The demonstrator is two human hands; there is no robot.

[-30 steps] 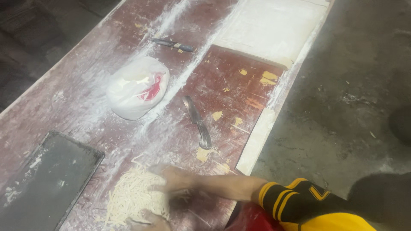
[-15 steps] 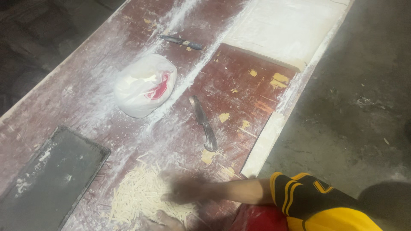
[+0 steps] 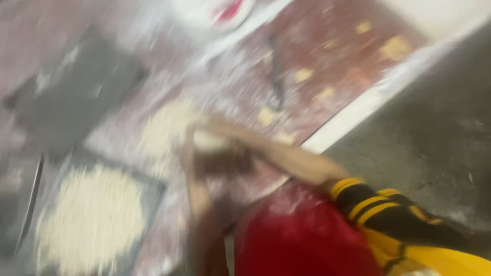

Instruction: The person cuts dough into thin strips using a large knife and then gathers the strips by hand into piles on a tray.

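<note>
Hands meet over a pale dough lump (image 3: 208,140) on the floured table (image 3: 327,56).
I see the right hand (image 3: 222,128) and left hand (image 3: 190,148) touching the lump from either side; blur hides whether fingers are spread or closed.

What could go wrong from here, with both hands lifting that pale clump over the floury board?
1. The pale clump of noodle-like dough sits between the left hand and right hand above the flour-dusted reddish board; strands may drop.
2. The dark metal tool lies just beyond the hands; a sweep might catch it.
3. The dark tray with the pale heap is close; an elbow could nudge it.
</note>
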